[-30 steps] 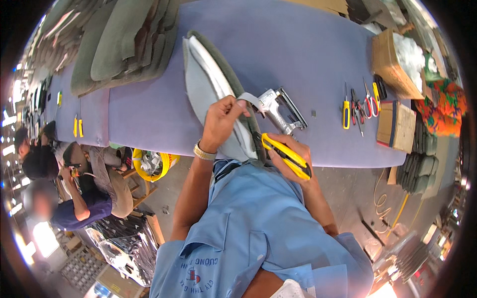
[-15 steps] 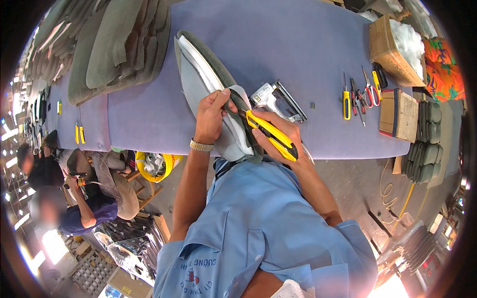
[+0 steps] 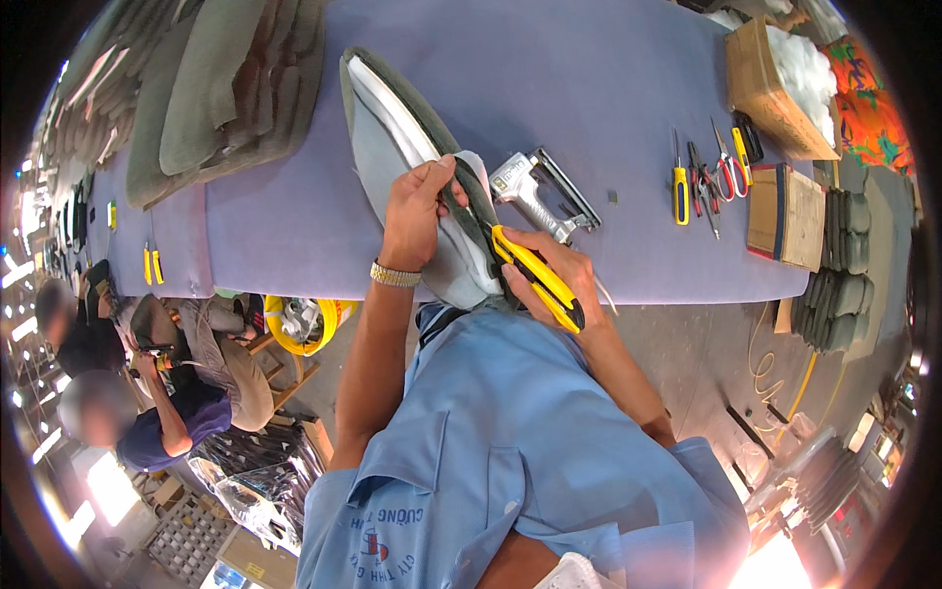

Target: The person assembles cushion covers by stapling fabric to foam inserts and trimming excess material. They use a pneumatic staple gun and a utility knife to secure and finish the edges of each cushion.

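A long padded seat piece (image 3: 371, 147), with grey-green fabric, a light grey underside and a white foam edge, slants across the front of the table. My left hand (image 3: 416, 214) is closed in a pinch on the dark fabric edge at its middle. In my right hand (image 3: 567, 267) is a yellow and black utility knife (image 3: 538, 275), its front end against the fabric edge just below my left fingers. The blade itself cannot be made out. A silver staple gun (image 3: 530, 204) lies just beyond my right hand, beside the seat piece.
Stacked grey fabric pieces (image 3: 235, 88) cover the far left. At right lie a yellow screwdriver (image 3: 681, 194), pliers (image 3: 702, 187) and scissors (image 3: 728, 175), near a carton (image 3: 760, 93) of white stuffing. A yellow bucket (image 3: 339, 319) stands below the table; two people sit at left.
The knife and my right hand have shifted slightly down along the fabric edge. My left hand keeps its pinch. The whole view has tilted a little.
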Available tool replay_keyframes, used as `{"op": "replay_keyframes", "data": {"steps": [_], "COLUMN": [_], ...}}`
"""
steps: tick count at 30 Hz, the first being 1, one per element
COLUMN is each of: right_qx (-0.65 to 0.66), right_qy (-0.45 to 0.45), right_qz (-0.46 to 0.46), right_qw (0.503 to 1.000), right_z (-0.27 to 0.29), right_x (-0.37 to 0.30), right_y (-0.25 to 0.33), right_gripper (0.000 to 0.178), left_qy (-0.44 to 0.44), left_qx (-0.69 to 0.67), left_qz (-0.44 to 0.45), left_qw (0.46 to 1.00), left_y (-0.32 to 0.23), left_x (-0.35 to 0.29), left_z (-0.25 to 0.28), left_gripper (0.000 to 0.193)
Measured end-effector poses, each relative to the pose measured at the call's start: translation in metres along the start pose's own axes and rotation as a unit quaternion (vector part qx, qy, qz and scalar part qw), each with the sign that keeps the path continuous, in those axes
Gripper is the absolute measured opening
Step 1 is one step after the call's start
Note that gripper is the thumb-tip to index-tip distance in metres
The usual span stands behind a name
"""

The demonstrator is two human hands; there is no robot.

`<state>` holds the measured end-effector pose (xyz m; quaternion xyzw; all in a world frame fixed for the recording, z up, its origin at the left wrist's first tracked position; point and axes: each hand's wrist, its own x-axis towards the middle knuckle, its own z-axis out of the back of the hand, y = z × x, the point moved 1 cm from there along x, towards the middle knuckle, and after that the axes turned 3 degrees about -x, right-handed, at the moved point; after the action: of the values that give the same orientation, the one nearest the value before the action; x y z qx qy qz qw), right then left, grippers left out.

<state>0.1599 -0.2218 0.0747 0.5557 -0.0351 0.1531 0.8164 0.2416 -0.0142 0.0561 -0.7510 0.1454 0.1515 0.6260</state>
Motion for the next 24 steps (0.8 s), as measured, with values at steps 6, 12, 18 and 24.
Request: {"op": "replay_keyframes", "data": {"steps": [6,12,18,24], "right_qx": [-0.017,-0.017,-0.018,-0.006], "right_qy": [-0.016,-0.008,0.02,0.03], "right_qz": [-0.019,-0.049,-0.086,-0.078], "right_qw": [1.0,0.999,0.996,0.996], "right_z": [0.006,0.012,0.018,0.019], "right_x": [-0.015,-0.025,-0.04,-0.041], "right_y": [0.006,0.011,0.014,0.017], "right_gripper": [0.039,0.04,0.037,0.039], "left_qy": [-0.008,-0.013,-0.011,-0.031], "left_qx": [-0.008,-0.016,-0.02,-0.017], "left_qz": [0.012,0.025,0.034,0.026], "left_qw": [1.0,0.999,0.999,0.999], "left_y": [-0.005,-0.006,-0.006,-0.002], "left_x": [0.005,0.008,0.008,0.012], "left_z": [-0.01,-0.014,-0.013,-0.01], "left_gripper": [0.036,0.033,0.032,0.033]}}
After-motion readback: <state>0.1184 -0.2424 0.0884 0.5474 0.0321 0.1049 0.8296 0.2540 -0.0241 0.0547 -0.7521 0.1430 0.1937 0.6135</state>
